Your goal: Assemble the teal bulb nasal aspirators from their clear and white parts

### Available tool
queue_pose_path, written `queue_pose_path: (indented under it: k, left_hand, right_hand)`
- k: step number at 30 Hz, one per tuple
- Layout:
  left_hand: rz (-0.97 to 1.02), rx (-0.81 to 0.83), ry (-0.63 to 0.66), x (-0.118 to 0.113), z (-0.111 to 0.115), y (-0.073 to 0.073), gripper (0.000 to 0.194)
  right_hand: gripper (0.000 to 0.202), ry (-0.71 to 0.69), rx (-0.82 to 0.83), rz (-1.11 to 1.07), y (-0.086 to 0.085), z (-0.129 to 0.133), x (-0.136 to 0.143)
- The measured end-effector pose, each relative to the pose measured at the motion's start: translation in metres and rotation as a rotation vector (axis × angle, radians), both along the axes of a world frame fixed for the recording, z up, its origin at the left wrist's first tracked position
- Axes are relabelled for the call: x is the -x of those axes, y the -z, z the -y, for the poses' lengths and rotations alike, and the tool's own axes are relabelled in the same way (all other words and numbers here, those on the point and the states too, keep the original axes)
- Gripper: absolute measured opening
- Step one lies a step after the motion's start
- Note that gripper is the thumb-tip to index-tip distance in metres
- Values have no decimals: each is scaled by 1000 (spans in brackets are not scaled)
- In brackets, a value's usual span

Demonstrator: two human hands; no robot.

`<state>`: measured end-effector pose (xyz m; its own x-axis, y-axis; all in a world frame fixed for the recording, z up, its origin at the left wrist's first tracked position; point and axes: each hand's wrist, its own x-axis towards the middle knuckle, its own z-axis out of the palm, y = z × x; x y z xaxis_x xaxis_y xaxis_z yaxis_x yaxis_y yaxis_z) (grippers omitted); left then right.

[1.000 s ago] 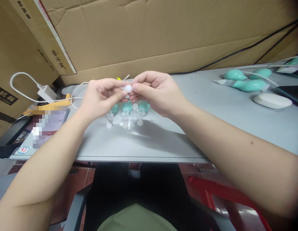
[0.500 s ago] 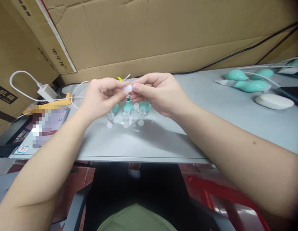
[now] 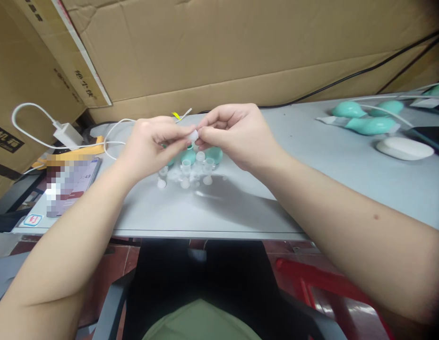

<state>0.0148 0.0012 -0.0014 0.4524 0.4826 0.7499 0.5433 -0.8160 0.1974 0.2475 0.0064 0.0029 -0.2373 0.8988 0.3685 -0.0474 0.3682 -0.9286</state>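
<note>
Between my two hands, above the table, is a small white translucent plastic piece [image 3: 193, 136]. My left hand [image 3: 157, 144] pinches it from the left with thumb and fingers. From the right, the thumb and fingertips of my right hand [image 3: 229, 134] close on the same piece. Below them, several clear plastic fittings [image 3: 185, 172] stand or lie on the grey table [image 3: 162, 212]. Just behind these sit teal bulbs [image 3: 214, 156], partly hidden by my hands.
More teal bulbs [image 3: 371, 125] and a white mouse [image 3: 404, 148] are at the right. A phone [image 3: 77, 186], a yellow power strip [image 3: 75, 154] and a white charger [image 3: 68, 135] with cables lie at the left. Cardboard [image 3: 240, 47] stands behind the table.
The white piece and the fingertips of both hands have shifted slightly right and down. The piece is now more covered by my fingers.
</note>
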Motion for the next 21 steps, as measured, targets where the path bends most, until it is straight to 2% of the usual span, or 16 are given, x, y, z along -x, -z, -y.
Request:
queue_pose_path:
  k: [2, 7, 9, 11, 13, 15, 17, 21]
  left_hand:
    - [-14, 12, -19, 0, 0, -1, 20]
    - [-3, 37, 41, -1, 2, -3, 19]
    - [17, 56, 17, 3, 4, -7, 19]
    - [72, 75, -25, 11, 5, -14, 19]
    - [150, 91, -72, 24, 5, -22, 17]
    - [158, 87, -182, 39, 3, -31, 12]
    - [110, 152, -341, 52, 0, -37, 9]
    - [-212, 447, -585, 61, -5, -41, 19]
  right_hand:
    - [13, 34, -45, 28, 0, 1, 1]
    - [11, 54, -104, 79, -1, 4, 1]
    - [11, 53, -139, 104, -4, 4, -4]
    - [12, 2, -203, 194, -8, 4, -11]
    - [13, -99, -308, 375, -12, 4, -18]
    - [15, -184, -425, 581, -15, 5, -24]
    - [19, -239, -492, 749, -16, 6, -27]
    - [23, -338, -548, 955, -11, 6, -23]
